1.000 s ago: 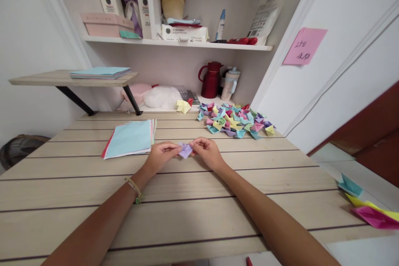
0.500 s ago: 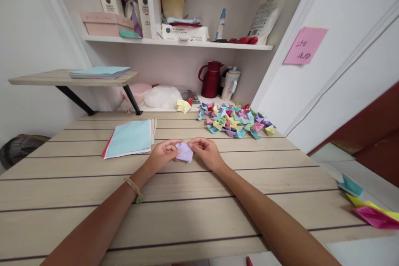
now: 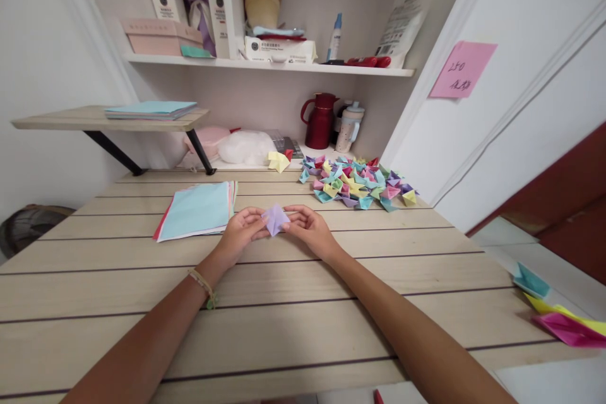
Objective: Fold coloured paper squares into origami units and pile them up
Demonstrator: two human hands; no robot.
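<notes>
A small piece of folded purple paper [image 3: 275, 218], now diamond-shaped, is held just above the table between my two hands. My left hand [image 3: 243, 231] pinches its left corner with thumb on top and fingers behind. On the other side my right hand [image 3: 310, 229] grips the right corner in the same way. To the left lies a stack of coloured paper [image 3: 196, 208] with a light blue sheet uppermost. Beyond my right hand spreads a pile of folded paper pieces [image 3: 355, 184] in many colours.
Yellow and red folded papers [image 3: 279, 161] sit at the table's back. A raised wooden shelf [image 3: 71, 118] carries more paper at left. A red jug [image 3: 320, 121] and a cup [image 3: 350, 128] stand behind the pile. Larger folded papers [image 3: 568, 328] lie at the right edge.
The purple paper has turned from a tilted, pocket-like outline to an upright diamond and moved slightly left and up. My fingers have shifted to its left and right corners.
</notes>
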